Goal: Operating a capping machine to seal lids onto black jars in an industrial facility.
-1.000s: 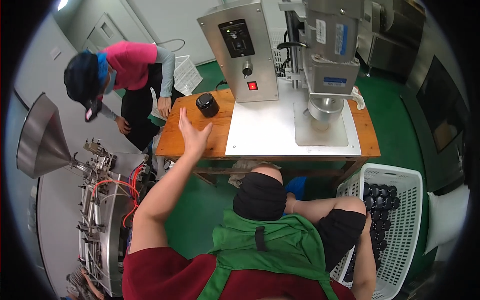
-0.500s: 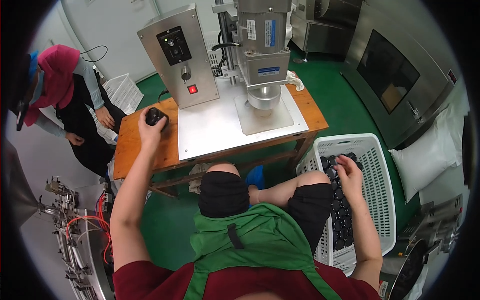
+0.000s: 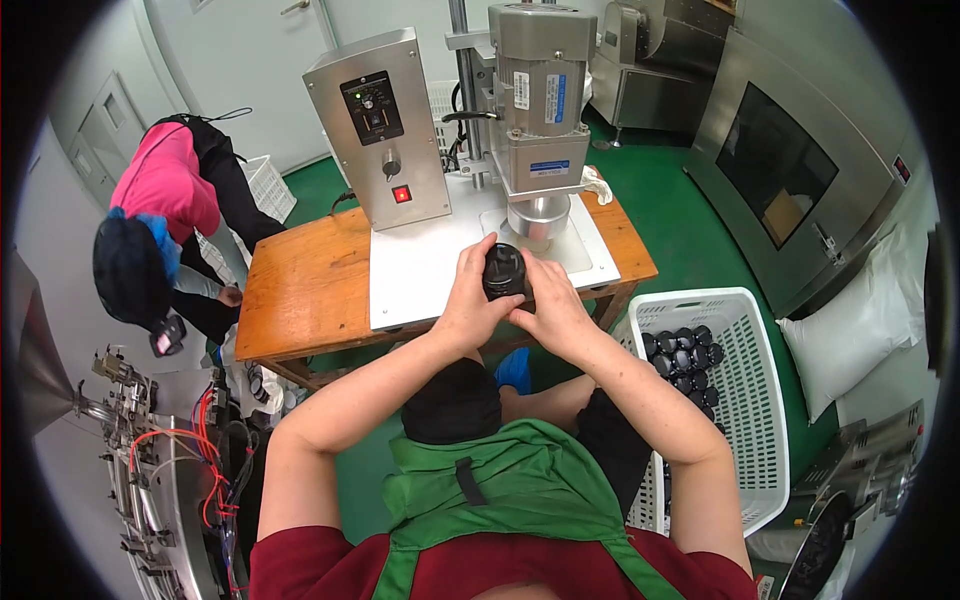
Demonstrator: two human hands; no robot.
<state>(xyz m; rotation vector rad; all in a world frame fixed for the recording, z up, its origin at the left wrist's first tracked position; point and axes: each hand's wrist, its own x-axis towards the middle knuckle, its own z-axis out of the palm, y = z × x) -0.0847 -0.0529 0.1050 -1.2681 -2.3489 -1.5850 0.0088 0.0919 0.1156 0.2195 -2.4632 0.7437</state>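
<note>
A round, glossy black jar (image 3: 504,268) is held between my two hands at the front edge of the machine's white plate. My left hand (image 3: 472,300) wraps its near left side, thumb toward me. My right hand (image 3: 556,308) closes around its right side. Whether a separate lid sits on the jar I cannot tell. Just beyond stands the capping machine (image 3: 545,110), its metal head (image 3: 539,218) above a pale pad. In the white basket (image 3: 755,400) on my right lie several round black pieces (image 3: 686,358), partly hidden by my right arm.
A steel control box (image 3: 385,130) with a lit red switch stands on the wooden table (image 3: 300,290). Another person (image 3: 185,190) bends down at the left. Metal equipment with red tubes (image 3: 205,450) is at lower left; a steel cabinet (image 3: 800,140) stands at right.
My left hand has brought the black jar from the table's left to the middle. My right hand has left the basket and joined it. The other person has bent lower.
</note>
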